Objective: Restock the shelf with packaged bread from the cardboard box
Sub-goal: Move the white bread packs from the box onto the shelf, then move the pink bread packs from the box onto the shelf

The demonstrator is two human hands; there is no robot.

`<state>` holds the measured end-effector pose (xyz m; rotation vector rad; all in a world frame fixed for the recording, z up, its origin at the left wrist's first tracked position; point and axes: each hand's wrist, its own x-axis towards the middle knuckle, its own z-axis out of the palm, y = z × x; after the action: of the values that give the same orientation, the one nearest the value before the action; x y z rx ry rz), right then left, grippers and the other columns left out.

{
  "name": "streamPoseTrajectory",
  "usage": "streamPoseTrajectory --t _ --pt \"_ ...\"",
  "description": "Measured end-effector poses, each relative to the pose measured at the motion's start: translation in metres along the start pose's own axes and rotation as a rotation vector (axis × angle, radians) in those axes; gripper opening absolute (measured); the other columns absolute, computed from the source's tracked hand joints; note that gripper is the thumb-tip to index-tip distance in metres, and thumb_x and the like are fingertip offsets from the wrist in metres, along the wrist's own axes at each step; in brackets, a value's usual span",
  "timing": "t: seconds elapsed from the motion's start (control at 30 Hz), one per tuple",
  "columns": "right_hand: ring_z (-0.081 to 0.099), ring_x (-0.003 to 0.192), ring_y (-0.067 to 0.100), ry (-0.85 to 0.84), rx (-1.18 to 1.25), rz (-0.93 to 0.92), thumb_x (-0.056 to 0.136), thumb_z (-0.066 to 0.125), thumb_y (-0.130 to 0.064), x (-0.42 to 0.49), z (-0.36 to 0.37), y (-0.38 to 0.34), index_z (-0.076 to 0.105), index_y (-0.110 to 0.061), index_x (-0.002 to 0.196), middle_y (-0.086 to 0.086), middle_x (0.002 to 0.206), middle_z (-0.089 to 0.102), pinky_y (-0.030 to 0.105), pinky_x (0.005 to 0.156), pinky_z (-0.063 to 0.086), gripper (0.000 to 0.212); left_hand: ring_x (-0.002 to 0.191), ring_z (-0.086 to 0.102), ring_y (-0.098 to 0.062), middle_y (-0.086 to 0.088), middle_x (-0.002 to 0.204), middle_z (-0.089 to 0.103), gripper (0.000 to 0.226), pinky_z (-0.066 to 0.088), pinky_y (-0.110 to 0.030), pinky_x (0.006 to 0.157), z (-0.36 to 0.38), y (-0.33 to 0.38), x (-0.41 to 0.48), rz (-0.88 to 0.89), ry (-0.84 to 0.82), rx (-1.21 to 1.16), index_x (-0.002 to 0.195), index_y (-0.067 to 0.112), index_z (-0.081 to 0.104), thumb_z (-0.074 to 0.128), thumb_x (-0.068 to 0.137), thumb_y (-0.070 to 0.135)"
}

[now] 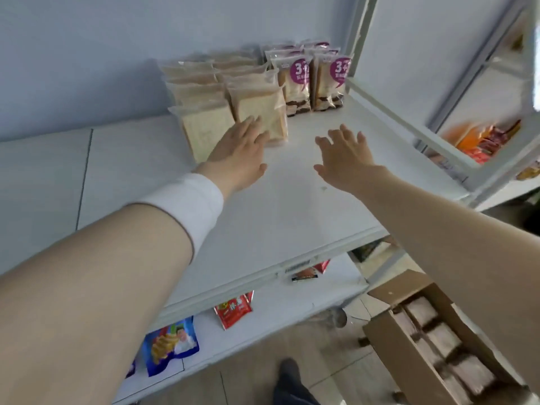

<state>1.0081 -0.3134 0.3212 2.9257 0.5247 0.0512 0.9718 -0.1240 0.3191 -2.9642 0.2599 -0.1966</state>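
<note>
Clear packs of sliced bread (210, 106) stand in two rows at the back of the white shelf (292, 206). To their right stand bread packs with purple labels (312, 80). My left hand (239, 153) reaches over the shelf with straight fingers that touch the front pack of the right-hand row (271, 106). My right hand (344, 156) hovers over the bare shelf with fingers spread and holds nothing. The cardboard box (388, 337) sits low on the right, open, with several wrapped bread packs (444, 340) inside.
A lower shelf (277, 311) carries red snack bags (233, 311) and a blue bag (172, 343). A neighbouring white rack (455, 159) on the right holds orange and red packets (485, 138). My shoe (289, 372) shows on the wooden floor.
</note>
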Motion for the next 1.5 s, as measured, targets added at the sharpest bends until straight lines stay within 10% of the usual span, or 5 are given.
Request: streamPoseTrajectory --t 0.47,1.0,1.5 --pt "0.051 0.119 0.030 -0.488 0.050 0.189 0.094 0.041 -0.043 -0.237 0.054 0.216 0.042 -0.017 0.135 0.007 0.134 0.050 0.040 0.094 0.045 0.048 0.126 0.046 -0.031 -0.005 0.141 0.047 0.057 0.040 -0.048 0.103 -0.044 0.318 0.007 0.482 -0.511 0.054 0.136 0.023 0.042 0.044 0.088 0.054" --pt "0.053 0.118 0.031 -0.928 0.454 0.588 0.095 0.042 -0.036 -0.417 0.314 0.328 0.048 -0.012 0.127 0.010 0.129 0.054 0.037 0.089 0.045 0.040 0.118 0.052 -0.030 -0.009 0.134 0.052 0.050 0.044 -0.044 0.098 0.147 0.571 -0.024 0.749 -1.049 0.057 0.136 0.015 0.041 0.043 0.094 0.042" --pt "0.041 0.130 0.032 -0.840 1.396 1.620 0.089 0.058 -0.038 -0.357 0.617 0.342 0.024 0.001 0.143 0.018 0.141 0.042 0.039 0.107 0.037 0.075 0.136 0.031 -0.032 -0.016 0.148 0.031 0.064 0.028 -0.040 0.113 0.443 0.732 0.057 0.320 -1.207 -0.365 0.145 0.010 0.023 0.050 0.093 0.034"
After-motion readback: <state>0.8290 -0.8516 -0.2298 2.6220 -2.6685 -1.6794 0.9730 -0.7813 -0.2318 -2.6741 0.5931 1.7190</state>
